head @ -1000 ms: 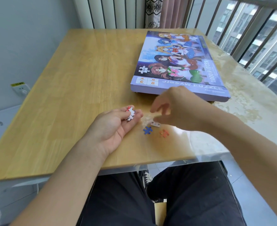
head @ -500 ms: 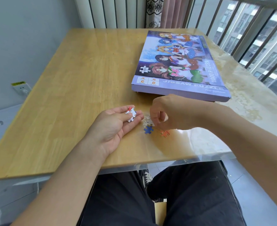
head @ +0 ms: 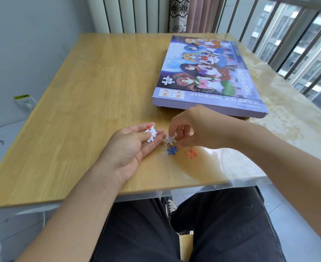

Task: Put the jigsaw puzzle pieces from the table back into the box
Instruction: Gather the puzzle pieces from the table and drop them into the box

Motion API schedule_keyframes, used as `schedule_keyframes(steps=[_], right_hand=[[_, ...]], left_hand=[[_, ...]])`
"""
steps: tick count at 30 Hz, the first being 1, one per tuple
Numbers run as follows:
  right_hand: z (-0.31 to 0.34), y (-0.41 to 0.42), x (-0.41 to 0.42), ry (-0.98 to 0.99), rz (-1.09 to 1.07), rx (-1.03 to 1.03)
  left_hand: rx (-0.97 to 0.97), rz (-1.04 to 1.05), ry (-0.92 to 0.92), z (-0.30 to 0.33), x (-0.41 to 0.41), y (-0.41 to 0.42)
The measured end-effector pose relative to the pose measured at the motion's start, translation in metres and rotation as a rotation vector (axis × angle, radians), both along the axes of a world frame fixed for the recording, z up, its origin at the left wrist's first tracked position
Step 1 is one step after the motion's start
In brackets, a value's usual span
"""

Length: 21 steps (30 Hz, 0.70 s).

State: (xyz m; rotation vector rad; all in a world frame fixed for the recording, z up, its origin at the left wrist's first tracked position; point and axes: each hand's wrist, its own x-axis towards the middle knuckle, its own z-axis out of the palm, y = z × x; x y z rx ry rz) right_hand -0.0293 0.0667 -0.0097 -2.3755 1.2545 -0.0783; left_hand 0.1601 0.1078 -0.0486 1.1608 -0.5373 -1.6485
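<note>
My left hand [head: 131, 146] lies palm up on the wooden table [head: 84, 103], thumb pressing a few white and red puzzle pieces [head: 151, 133] onto its fingers. Just to its right, my right hand [head: 199, 127] pinches a white puzzle piece [head: 170, 140] between thumb and fingertips, slightly above the table. A blue piece [head: 172, 150] and an orange piece [head: 191, 154] lie loose on the table below that hand. The purple jigsaw box [head: 207, 72], with cartoon figures on its lid, lies shut at the back right.
The table's near edge [head: 118, 193] runs just in front of my lap. A clear glossy sheet covers the table's right part [head: 292, 125]. A wall and socket [head: 24, 102] are at the left, a window railing [head: 297, 44] at the right.
My right hand closed its fingers on the white piece and lifted it toward my left hand. My left hand kept its pieces and hardly moved.
</note>
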Motion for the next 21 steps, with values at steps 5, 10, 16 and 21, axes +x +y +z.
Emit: schedule_keyframes(steps=[5,10,16,21], right_hand=[[-0.004,-0.004,0.006,-0.005,-0.036,0.007],[0.001,-0.007,0.012,0.064,-0.022,0.051],[0.006,-0.003,0.006,-0.529,-0.190,0.325],[0.016,-0.001,0.008,-0.390,-0.199,0.029]], left_hand=[[-0.005,0.017,-0.003,0.000,0.001,0.002],[0.001,0.021,-0.007,0.002,0.001,0.002],[0.006,0.014,0.040,0.005,-0.003,0.002],[0.007,0.007,0.041,0.003,-0.001,0.002]])
